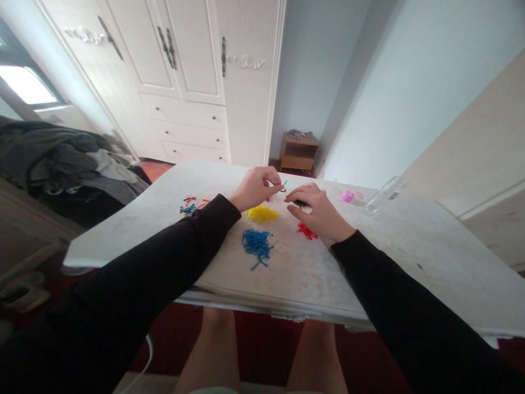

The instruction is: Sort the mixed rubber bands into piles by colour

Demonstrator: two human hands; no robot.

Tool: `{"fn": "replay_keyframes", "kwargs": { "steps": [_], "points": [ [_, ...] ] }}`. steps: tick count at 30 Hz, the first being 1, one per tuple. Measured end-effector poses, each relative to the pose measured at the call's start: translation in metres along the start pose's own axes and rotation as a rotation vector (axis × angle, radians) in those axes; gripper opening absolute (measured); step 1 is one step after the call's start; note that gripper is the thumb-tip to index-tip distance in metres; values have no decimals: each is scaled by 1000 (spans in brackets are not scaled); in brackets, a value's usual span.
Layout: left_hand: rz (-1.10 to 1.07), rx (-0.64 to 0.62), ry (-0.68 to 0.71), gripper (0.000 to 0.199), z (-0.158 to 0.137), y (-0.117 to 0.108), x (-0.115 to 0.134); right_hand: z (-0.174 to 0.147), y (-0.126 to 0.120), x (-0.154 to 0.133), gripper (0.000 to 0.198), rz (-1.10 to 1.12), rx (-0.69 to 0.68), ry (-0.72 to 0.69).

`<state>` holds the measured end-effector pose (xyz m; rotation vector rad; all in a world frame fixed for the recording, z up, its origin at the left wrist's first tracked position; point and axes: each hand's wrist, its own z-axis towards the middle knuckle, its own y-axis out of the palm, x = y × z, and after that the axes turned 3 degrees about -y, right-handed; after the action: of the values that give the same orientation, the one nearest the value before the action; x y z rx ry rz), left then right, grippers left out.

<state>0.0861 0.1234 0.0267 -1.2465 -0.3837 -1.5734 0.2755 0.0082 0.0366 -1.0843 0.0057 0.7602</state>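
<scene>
My left hand [260, 186] is closed in a pinch, with small blue and black rubber bands [284, 185] sticking out at its fingertips. To the right of it, my right hand [315, 210] hovers with thumb and fingers apart and curved, over a pile of black rubber bands [301, 203] that it partly hides. A pile of red rubber bands [307, 231] lies under the right hand's thumb side. Yellow rubber bands [262, 214] are heaped just below the left hand. Nearer to me is a loose pile of blue rubber bands [256, 246].
Mixed-colour rubber bands [189, 208] lie beyond my left forearm on the white table [303, 279]. Toward the back right are a pink item [348, 196] and a clear plastic container [385, 194]. Dark clothes [61, 164] are piled at left; a white wardrobe [184, 93] stands behind.
</scene>
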Motion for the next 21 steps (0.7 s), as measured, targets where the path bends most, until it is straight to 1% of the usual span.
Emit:
{"fn": "replay_keyframes", "kwargs": {
  "steps": [3,5,9,17,21],
  "points": [
    [4,-47,16,21,-1,1,-1,1,-1,5,20,-18,141,78],
    [7,-76,23,21,-1,1,1,0,0,7,25,-10,178,93],
    [-6,-109,50,21,-3,2,3,-1,4,9,33,15,154,78],
    [13,-110,64,20,-2,2,-2,-2,6,9,35,14,123,48],
    [26,-127,68,21,-1,2,-4,-2,5,11,36,12,109,54]
  ]
}}
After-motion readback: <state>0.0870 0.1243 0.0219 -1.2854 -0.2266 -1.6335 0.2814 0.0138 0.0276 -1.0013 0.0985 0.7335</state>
